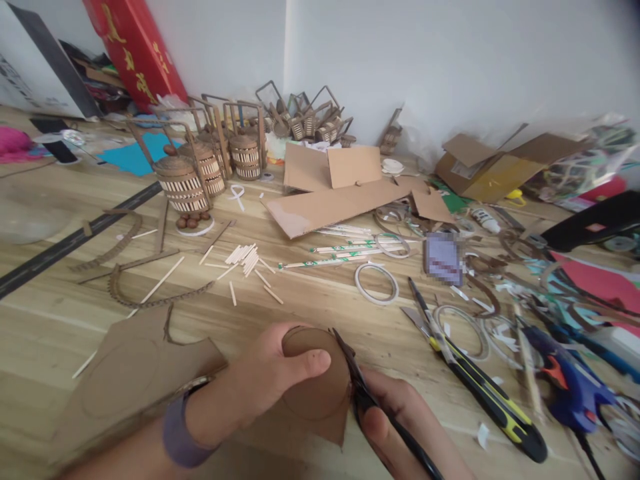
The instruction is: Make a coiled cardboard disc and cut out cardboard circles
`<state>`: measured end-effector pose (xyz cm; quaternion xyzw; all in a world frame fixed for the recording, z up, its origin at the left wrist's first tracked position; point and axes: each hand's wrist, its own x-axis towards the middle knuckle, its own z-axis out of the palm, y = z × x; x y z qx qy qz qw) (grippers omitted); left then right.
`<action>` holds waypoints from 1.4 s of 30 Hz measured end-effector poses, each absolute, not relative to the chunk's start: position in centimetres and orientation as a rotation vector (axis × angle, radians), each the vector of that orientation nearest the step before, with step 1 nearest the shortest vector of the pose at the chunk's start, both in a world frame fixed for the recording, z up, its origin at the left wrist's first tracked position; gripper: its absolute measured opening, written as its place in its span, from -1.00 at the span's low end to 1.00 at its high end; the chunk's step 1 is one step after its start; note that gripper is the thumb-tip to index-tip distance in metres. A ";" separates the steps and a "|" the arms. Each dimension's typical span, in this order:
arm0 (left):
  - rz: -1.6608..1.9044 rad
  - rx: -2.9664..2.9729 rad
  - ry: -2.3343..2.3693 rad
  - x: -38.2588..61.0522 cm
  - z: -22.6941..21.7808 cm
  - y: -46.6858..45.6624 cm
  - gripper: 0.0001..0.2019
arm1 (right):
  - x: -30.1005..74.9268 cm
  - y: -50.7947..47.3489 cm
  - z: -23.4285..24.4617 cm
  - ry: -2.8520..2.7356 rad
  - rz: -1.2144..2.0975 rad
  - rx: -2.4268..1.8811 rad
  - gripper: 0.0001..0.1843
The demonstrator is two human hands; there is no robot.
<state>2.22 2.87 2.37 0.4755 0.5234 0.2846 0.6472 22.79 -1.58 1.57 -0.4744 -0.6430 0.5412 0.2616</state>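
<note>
My left hand (280, 373) grips a piece of brown cardboard (317, 393), thumb on top, with a curved outline marked on it. In my right hand (400, 413) is a pair of black scissors (363, 393), its blades at the cardboard's right edge along the curve. How far the blades are apart cannot be made out. A larger cardboard sheet (125, 373) with a drawn circle lies to the left of my left wrist. On the right rests a yellow and black utility knife (490, 387) beside a marker pen (425, 300).
Short cut sticks (245, 259) lie mid-table, with tape rolls (377, 283) to their right. A blue glue gun (570, 380) is at far right. Small lidded baskets with handles (183, 187) stand at back left. Folded cardboard (340, 203) and an open box (500, 167) sit behind.
</note>
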 end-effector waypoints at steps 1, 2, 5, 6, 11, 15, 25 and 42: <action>0.654 1.088 1.176 2.2 2.4 2.9 -0.58 | 22.9 -1.5 1.6 -1.729 1.502 -1.300 -0.18; 0.650 1.097 1.154 2.3 2.5 2.9 -0.61 | 23.0 -1.5 1.6 -1.717 1.542 -1.309 -0.15; 0.623 1.126 1.098 2.3 2.5 2.9 -0.66 | 23.2 -1.3 1.7 -1.698 1.642 -1.285 -0.09; 0.611 1.137 1.076 2.3 2.5 2.9 -0.68 | 23.2 -1.2 1.7 -1.695 1.660 -1.275 -0.07; 0.609 1.175 1.027 2.2 2.4 2.9 -0.70 | 23.3 -1.2 1.8 -1.687 1.670 -1.264 -0.09; 0.610 1.163 1.063 2.2 2.3 2.9 -0.65 | 23.3 -1.3 1.7 -1.686 1.670 -1.275 -0.13; 0.594 1.148 1.060 2.1 2.2 2.8 -0.59 | 23.1 -1.2 1.5 -1.720 1.575 -1.233 -0.18; 0.605 1.075 1.083 2.2 2.2 3.0 -0.60 | 23.3 -1.1 2.1 -1.692 1.615 -1.223 -0.23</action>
